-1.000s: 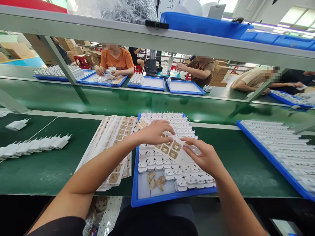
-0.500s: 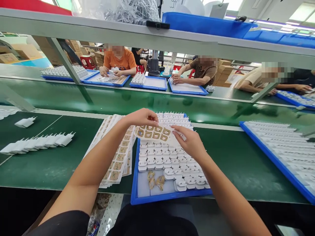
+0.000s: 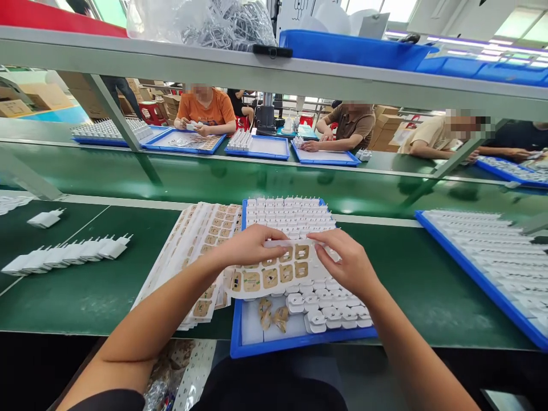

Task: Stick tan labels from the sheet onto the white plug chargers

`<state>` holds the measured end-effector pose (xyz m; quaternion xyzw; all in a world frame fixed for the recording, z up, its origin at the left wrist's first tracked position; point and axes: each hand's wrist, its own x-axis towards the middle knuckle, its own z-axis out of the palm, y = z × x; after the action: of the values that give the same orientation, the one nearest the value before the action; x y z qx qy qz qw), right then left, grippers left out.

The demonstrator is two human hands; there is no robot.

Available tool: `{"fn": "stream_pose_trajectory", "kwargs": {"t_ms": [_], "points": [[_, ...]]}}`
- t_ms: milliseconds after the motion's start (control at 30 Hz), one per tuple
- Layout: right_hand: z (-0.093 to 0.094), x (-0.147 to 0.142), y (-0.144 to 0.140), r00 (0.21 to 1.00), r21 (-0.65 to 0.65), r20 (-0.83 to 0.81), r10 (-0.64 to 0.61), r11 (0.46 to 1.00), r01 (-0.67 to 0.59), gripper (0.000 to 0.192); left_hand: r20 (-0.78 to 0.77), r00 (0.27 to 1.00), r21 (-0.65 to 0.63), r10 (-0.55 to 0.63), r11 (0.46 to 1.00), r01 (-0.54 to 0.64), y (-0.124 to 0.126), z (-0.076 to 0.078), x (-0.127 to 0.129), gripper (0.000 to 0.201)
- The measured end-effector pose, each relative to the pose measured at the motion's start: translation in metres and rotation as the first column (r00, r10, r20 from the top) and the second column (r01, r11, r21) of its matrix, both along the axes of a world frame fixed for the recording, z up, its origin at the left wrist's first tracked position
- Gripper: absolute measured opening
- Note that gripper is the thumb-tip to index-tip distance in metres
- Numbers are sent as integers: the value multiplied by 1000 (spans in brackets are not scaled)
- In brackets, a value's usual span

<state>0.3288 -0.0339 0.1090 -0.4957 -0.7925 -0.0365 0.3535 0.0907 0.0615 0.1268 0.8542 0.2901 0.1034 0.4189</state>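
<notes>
A white sticker sheet with rows of tan rounded-square stickers is held over a blue tray. Its left part is gripped between the thumb and fingers of my left hand. My right hand pinches the sheet's upper right part with thumb and forefinger. Beneath, rows of white plug adapters with metal pins fill most of the tray; the sheet and hands hide some of them. Crumpled tan pieces lie in the tray's near left corner. A stack of sticker sheets spreads just left of the tray.
On the green bench, a row of white adapters and a single adapter lie at left. Another full blue tray stands at right. A shelf beam crosses above. Several people sit at the opposite bench with trays.
Both hands have come lower and nearer to me with the sheet, uncovering the tray's far rows. More of the sheet's face shows now.
</notes>
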Motion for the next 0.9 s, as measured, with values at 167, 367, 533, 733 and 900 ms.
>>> {"fn": "stream_pose_trajectory", "kwargs": {"t_ms": [167,367,533,733,900], "points": [[-8,-4,-5,988,268,141,-62,963,23,19,121,993,-192,14,981,10,1,-12,17,48],[-11,-5,-7,998,274,63,-19,962,1,22,187,981,-309,-45,945,102,-4,-15,20,52],[-13,-4,-7,997,309,69,35,949,-54,26,203,979,-354,-37,929,108,-7,-21,19,53],[-19,-3,-6,992,355,115,42,931,-81,19,176,984,-430,17,901,61,-3,-30,22,51],[-21,2,-14,991,338,95,91,934,-118,21,141,990,-378,27,926,29,5,-28,19,54]]}}
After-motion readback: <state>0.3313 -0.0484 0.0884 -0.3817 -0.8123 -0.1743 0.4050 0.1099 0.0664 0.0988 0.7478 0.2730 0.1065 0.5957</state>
